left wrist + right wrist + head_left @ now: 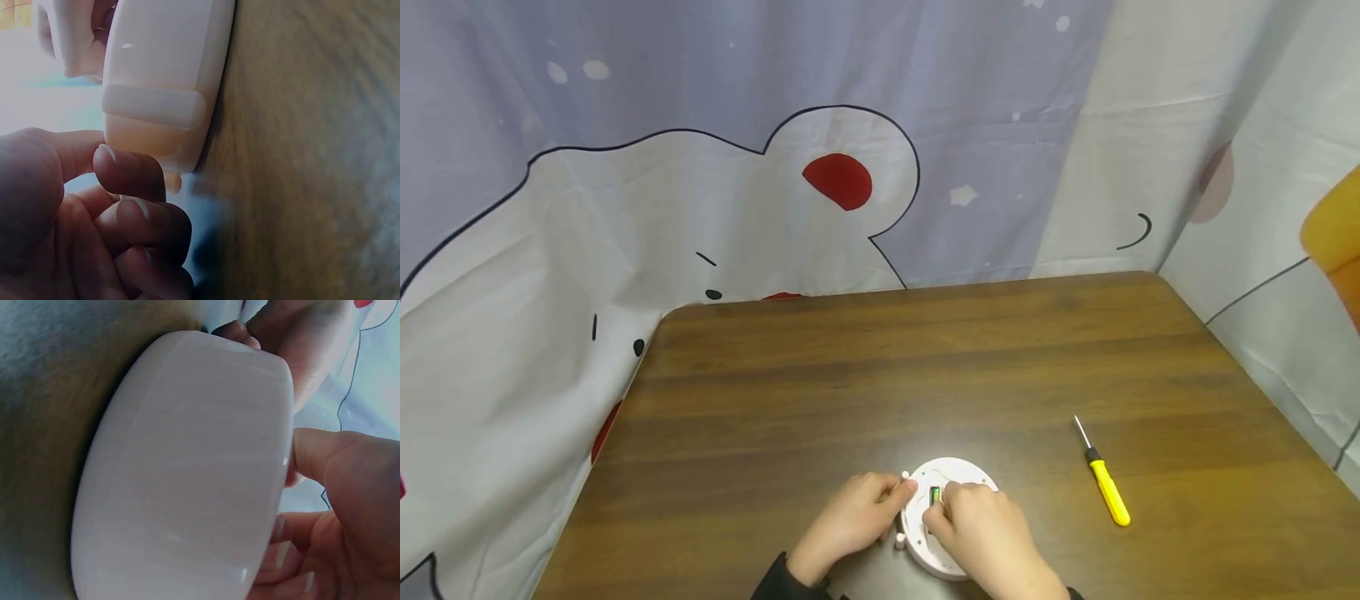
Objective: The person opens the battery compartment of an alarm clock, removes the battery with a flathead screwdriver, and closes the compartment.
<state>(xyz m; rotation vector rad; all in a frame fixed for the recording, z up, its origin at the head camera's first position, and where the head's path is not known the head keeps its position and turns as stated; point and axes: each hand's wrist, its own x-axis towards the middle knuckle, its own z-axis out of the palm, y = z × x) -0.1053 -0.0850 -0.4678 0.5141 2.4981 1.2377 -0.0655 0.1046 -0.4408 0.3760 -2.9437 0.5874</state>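
A round white plastic case (951, 468) lies flat on the table with its recessed face up. Two small white knobs stick out of its left side. My left hand (853, 517) grips that side, thumb on the rim and fingers curled beside the wall. In the case's middle sits a small green and gold battery (935, 495), partly covered by my right hand (988, 525), whose thumb and bent forefinger pinch at it. The right wrist view shows the case's smooth side wall (181, 456), with the right fingertips partly hidden behind its rim.
A screwdriver (1105, 483) with a yellow handle lies on the brown wooden table (850, 375), to the right of the case. Printed curtains (985, 167) hang behind the table and along its sides.
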